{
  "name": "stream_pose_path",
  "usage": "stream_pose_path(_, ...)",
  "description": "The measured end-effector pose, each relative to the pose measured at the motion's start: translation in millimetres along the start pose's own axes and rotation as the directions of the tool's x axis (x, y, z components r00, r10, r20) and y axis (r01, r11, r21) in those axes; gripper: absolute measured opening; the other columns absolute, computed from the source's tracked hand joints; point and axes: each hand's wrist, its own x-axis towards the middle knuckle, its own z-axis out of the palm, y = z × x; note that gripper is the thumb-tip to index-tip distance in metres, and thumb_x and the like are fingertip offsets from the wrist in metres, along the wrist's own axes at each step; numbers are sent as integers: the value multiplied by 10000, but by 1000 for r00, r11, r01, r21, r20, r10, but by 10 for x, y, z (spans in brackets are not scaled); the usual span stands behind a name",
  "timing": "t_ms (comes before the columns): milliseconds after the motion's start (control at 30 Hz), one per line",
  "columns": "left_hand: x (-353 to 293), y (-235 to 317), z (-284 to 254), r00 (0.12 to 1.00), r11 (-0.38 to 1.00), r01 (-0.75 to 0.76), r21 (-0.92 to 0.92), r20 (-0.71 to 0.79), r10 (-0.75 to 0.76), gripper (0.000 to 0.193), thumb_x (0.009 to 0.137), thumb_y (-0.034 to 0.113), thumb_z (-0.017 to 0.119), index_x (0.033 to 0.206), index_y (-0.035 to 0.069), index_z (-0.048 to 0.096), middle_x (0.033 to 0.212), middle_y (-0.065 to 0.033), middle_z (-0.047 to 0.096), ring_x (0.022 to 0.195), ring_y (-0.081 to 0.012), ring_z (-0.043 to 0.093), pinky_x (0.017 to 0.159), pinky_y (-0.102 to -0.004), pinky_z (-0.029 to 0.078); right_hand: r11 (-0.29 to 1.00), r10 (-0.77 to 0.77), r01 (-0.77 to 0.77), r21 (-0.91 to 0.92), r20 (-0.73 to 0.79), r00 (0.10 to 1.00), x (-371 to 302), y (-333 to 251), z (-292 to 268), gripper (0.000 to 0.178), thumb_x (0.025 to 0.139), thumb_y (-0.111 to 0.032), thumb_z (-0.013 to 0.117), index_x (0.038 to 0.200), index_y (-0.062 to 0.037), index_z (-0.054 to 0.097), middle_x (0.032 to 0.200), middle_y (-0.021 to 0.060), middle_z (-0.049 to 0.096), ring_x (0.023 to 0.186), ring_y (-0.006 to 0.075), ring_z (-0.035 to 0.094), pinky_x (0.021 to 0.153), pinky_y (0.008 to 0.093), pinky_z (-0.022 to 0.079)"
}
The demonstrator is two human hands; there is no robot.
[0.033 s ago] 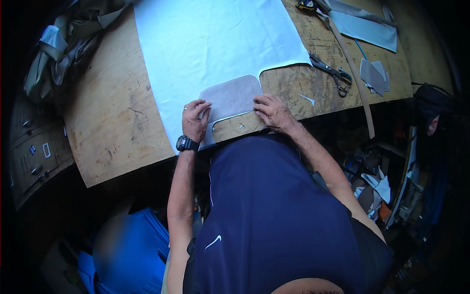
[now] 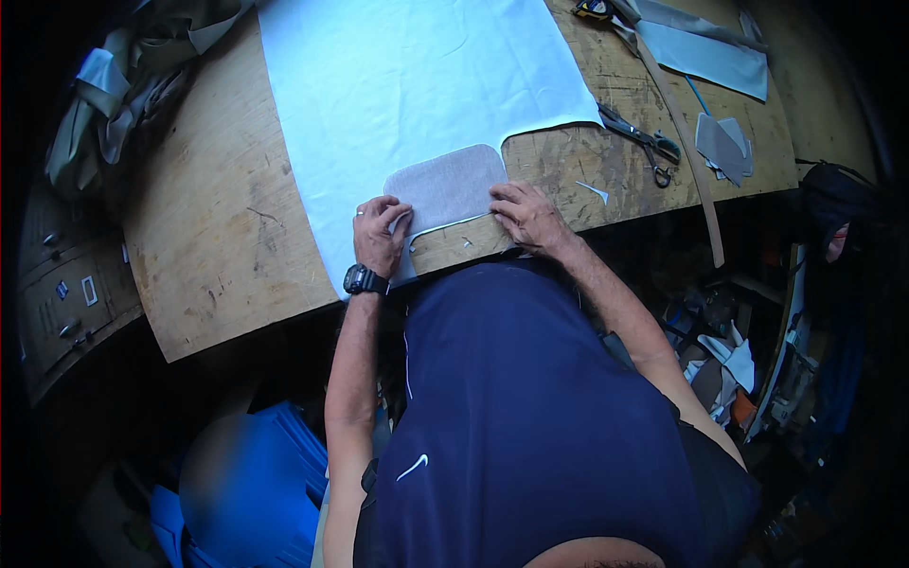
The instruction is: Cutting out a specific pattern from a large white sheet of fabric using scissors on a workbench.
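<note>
Bracketing a grey, round-cornered, fabric-like panel [image 2: 445, 185], the watch-wearing left hand [image 2: 382, 234] sits at its near left corner and the bare right hand [image 2: 530, 218] at its right edge, apparently to keep it aligned; both hands have bent fingers, though whether they pinch or merely press, I cannot tell; the panel lies on a broad, pale blue-white sheet [image 2: 407, 76], near the front of the worn wooden table [image 2: 208, 246], probably for easy reach; dark metal scissors [image 2: 644, 138] lie just beside the sheet's right corner, seemingly clear of the panel.
</note>
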Motion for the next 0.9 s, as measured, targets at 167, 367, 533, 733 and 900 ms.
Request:
stream_pose_path(167,-67,109,45,997,996,76,35,-23,-76,130,829,145,790,958,157,785,1088,-57,681,1058,-281,607,873,-412,465,1000,6,-6,-5,5,1000,-6,5,-7,176,892,-141,710,1044,-55,702,1235,78,630,1193,289,576,1015,439,483)
stream_pose_path(367,85,350,254,995,994,88,66,-54,-85,214,862,82,737,1075,107,752,1172,-102,675,1130,-315,602,946,-435,471,980,180,-171,101,-88,980,-138,105,-374,248,914,-178,671,1118,-44,712,1305,133,648,1205,326,598,1054,442,471)
stream_pose_path(533,206,716,548,975,981,181,-68,-121,-188,229,857,90,728,1086,99,742,1196,-99,657,1163,-326,586,963,-468,457,860,383,-442,-255,-250,889,-698,1153,-1200,330,914,-127,618,1231,-42,650,1326,173,610,1249,379,551,1080,471,435)
stream_pose_path(733,387,988,749,924,931,362,44,-145,-353,273,854,196,757,1115,116,737,1256,-103,612,1221,-310,532,1024,-478,404,765,462,-444,-467,-83,883,-1327,2233,-1682,516,892,-110,628,1398,-60,541,1429,170,526,1302,400,489,1118,486,400)
stream_pose_path(900,335,1102,817,878,872,473,128,-145,-456,351,837,257,784,1155,123,723,1305,-103,573,1267,-310,489,1055,-499,380,833,427,-395,-386,-4,904,-1153,2159,-1901,442,850,-95,664,1282,-51,579,1302,161,592,1221,393,532,1044,485,443)
